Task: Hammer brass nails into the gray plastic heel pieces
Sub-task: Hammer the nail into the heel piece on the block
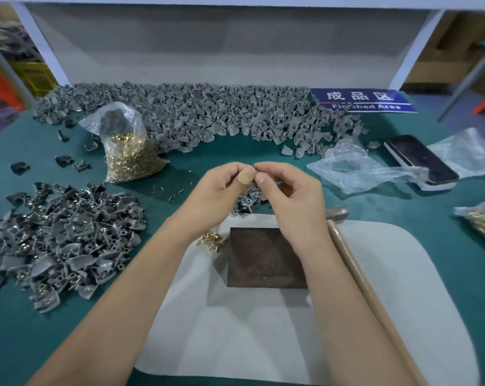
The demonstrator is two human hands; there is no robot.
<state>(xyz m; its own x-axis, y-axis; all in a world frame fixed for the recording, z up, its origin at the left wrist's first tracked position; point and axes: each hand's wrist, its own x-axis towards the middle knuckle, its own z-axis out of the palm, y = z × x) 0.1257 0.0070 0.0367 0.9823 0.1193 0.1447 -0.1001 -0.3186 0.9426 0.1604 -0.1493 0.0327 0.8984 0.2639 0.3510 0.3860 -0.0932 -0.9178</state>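
Pinching sth tiny btwn both hands, left hand [224, 188] & right hand [285, 190], fingers curled, above dark block [266, 257]; item too small to tell. Loose nails [209, 240] just left of block; hammer [355, 263] at right.

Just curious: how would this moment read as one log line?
stage: fitting nail by hand | left hand: pinching small piece | right hand: pinching at it | hammer: lying unused | block: bare

We see small loose brass nails [209, 241] heaped just left of the dark square block [266, 259], gray plastic heel pieces [196, 115] banked beyond.
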